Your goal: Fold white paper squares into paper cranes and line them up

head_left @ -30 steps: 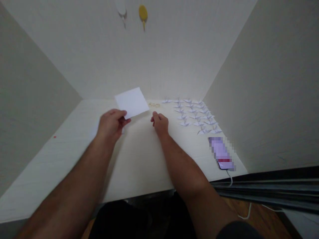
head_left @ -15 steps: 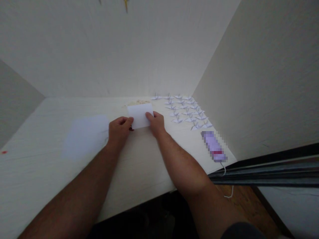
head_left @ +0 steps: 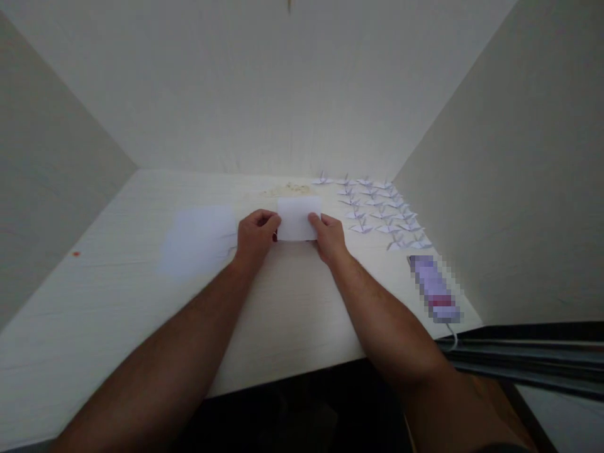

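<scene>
A small white sheet of paper (head_left: 296, 219) is held up over the table between both my hands. My left hand (head_left: 257, 234) pinches its left edge, thumb towards me. At its right edge, my right hand (head_left: 329, 236) grips it with the thumb lying on the near face; the other fingers are mostly hidden behind the paper. To the left of my left hand lies a stack of white paper (head_left: 201, 236). Several folded white paper cranes (head_left: 377, 204) stand in rows to the right of my right hand.
A pixelated purple phone-like object (head_left: 434, 286) with a white cable (head_left: 453, 340) lies near the table's right edge. Walls rise behind the table (head_left: 292, 314) and at both sides. A small orange spot (head_left: 76, 254) shows at far left, and pale crumbs (head_left: 297, 187) lie behind the paper.
The camera view has turned left, so everything sits further right in the picture. The held paper now looks more level; both hands keep their hold on it.
</scene>
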Motion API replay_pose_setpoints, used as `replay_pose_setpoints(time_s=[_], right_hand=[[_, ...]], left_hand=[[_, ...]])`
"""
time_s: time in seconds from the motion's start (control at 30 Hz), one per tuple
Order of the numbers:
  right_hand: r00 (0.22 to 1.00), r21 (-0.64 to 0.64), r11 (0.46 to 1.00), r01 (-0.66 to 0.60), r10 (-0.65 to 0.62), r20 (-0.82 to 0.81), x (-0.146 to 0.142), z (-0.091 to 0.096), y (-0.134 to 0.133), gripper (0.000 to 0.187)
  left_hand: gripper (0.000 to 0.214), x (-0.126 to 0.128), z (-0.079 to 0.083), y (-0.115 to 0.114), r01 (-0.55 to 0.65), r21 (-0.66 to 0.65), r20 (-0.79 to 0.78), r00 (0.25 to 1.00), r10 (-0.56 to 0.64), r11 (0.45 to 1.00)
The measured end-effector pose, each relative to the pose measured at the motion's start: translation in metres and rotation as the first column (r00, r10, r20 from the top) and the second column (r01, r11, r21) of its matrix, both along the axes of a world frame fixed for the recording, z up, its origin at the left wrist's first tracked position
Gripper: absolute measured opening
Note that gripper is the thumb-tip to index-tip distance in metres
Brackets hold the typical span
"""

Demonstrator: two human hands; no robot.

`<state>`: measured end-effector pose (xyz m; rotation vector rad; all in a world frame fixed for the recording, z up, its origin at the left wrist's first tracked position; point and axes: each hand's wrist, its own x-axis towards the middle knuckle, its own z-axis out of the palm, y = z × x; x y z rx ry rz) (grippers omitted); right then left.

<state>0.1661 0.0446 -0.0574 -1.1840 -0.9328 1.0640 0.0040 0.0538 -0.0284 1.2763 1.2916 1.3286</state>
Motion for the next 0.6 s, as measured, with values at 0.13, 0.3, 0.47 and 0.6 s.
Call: replay_pose_setpoints(time_s=[0.13,0.3,0.47,0.6], right_hand=[[1.0,-0.009,1.0,-0.018,0.018,0.008,0.0,-0.003,0.003,0.04],[0.997,0.021,1.0,-0.007,0.005,0.076,-0.001,-0.001,0.003,0.04],[0.984,0.011,1.0,0.004,-0.006,0.178,-0.003,0.005,-0.001,0.039],[0.96,0.053,0.995,0.082,-0.093,0.265,-0.005,0.011,-0.007,0.041]], left_hand=[[0.015,0.001,-0.002,0.0,0.02,-0.003,0.04,0.999,-0.02,1.0],[0.015,0.001,-0.004,0.001,0.031,0.003,0.115,0.993,-0.031,1.0],[0.018,0.0,-0.003,-0.001,-0.003,-0.009,0.042,0.999,0.003,1.0],[0.019,0.0,-0.003,-0.001,-0.015,-0.013,0.008,1.0,0.015,1.0]])
